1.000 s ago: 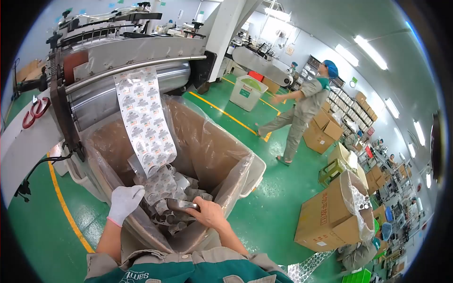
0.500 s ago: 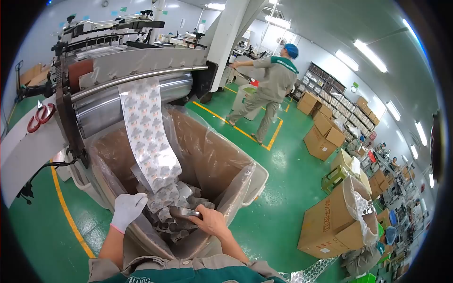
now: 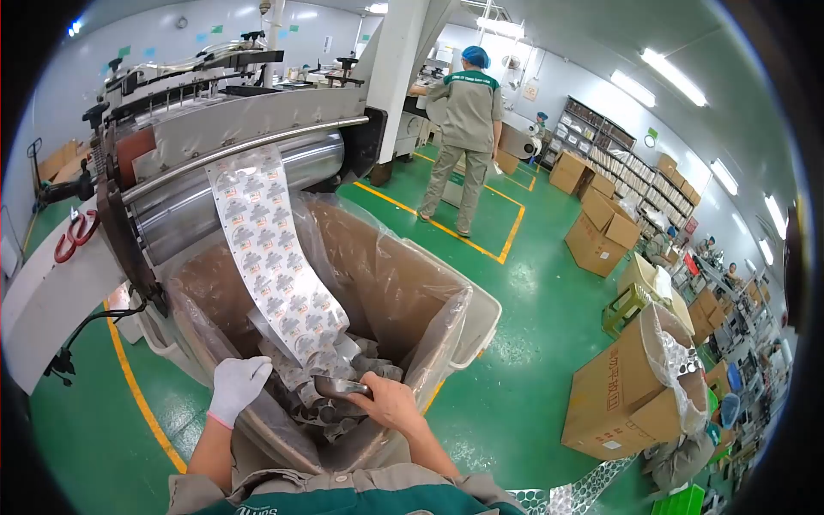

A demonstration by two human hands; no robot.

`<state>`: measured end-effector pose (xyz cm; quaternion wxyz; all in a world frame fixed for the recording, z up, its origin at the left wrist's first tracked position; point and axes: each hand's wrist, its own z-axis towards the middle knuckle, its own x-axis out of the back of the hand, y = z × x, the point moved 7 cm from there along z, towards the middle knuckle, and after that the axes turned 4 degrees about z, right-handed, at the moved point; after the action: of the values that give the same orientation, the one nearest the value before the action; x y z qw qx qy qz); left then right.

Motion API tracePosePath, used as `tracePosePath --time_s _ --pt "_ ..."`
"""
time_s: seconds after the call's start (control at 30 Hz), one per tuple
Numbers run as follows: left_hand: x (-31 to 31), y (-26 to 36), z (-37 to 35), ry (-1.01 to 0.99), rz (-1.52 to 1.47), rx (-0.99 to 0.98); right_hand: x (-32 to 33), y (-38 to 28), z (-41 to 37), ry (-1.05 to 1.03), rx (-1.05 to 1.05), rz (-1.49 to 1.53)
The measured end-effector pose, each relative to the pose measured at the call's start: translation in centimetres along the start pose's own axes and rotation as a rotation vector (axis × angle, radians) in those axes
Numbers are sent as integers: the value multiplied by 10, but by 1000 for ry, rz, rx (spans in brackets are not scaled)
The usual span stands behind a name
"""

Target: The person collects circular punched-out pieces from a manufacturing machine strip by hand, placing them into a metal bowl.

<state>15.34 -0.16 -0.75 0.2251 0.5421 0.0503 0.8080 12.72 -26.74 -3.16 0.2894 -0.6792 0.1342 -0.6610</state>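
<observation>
Silvery-white strip point(image 3: 275, 257), printed in rows of grey and orange marks, hangs from the metal roller point(image 3: 318, 159) of the machine point(image 3: 240, 120) and slopes down into the lined bin point(image 3: 369, 266). Its near end meets a crumpled heap point(image 3: 330, 421) of similar scrap, punched through with round holes.

Just above that heap, the right hand point(image 3: 390, 402) holds a metal tool point(image 3: 339, 388) — bare fingers closed round one end, the broad shiny end pointing left over the scrap. Whether the tool touches the strip, I cannot tell.

The left hand point(image 3: 239, 388), in a white glove, is at the bin's near left edge. Its fingers are curled in, thumb against them; whether they pinch the clear liner point(image 3: 202, 322) is too hard to see.

Brown walls stand inside the bin under the liner, and a white tub rim point(image 3: 482, 322) shows along the right side. Red-handled scissors point(image 3: 77, 236) are at the left, on the machine's pale curved part.

Farther off, a co-worker point(image 3: 468, 120) in a blue cap stands with back turned, beyond the bin on the green floor point(image 3: 524, 300). To the right are a large carton point(image 3: 605, 395) with a bag in its mouth, a green stool point(image 3: 627, 305) beyond it, and — at the far side — full shelves point(image 3: 635, 163).
</observation>
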Motion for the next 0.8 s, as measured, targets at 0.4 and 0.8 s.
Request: tracePosePath --time_s 0.4,0.8 --pt "-5 -6 0 -32 46 48 5 -4 -2 -4 -6 -5" --pt "-9 -5 -1 -52 14 -15 -2 3 0 54 29 -2"
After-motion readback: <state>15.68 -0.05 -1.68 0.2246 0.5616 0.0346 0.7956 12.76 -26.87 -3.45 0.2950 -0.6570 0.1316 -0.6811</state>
